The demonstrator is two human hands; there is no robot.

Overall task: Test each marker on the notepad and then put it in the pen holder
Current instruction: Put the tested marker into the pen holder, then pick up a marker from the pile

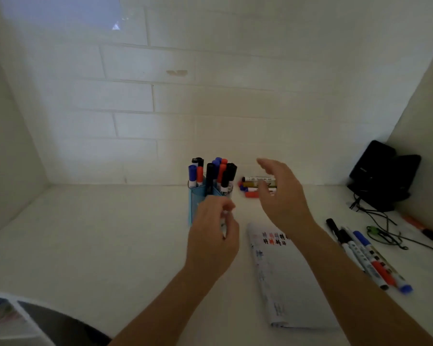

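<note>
Right hand hovers over far markers, fingers spread, empty. Markers look light, stiff, slick — pinch mid-barrel. Left hand curled — hold unclear.

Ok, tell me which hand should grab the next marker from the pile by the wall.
Right. The right hand hovers open just in front of the marker pile, while the left hand sits curled at the pen holder.

Worktop looks smooth matt white, pen holder see-through blue plastic, notepad plain paper, markers glossy plastic.
</note>
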